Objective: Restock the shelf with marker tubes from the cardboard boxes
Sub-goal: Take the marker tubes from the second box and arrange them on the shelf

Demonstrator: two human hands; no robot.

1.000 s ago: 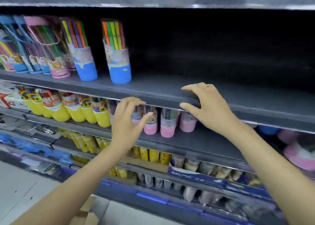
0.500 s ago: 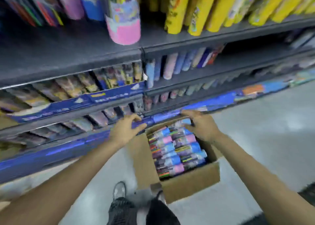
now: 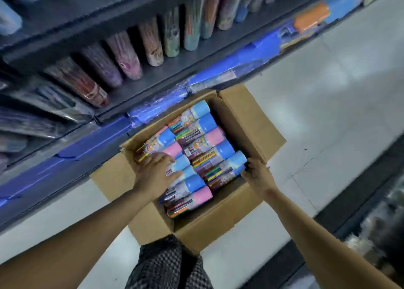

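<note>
An open cardboard box (image 3: 209, 226) sits on the floor against the shelf base. It holds two rows of marker tubes (image 3: 203, 135) lying flat, with blue and pink caps. My left hand (image 3: 153, 175) lies on the left row, its fingers spread across a few tubes. At the box's right wall, my right hand (image 3: 258, 177) grips the blue cap end of the nearest right-row tube (image 3: 227, 168). Its fingertips are hidden behind the cap.
The low grey shelf (image 3: 144, 85) above the box carries a row of leaning pen packs (image 3: 129, 59), with blue edge strips (image 3: 91, 142) below it. My knee in checked trousers (image 3: 168, 267) is just before the box. A dark strip (image 3: 360, 201) borders the pale floor at right.
My view dropped from the upper shelves to the floor box. Both hands came down from the shelf edge into the box: the left onto the left row, the right onto a tube's cap.
</note>
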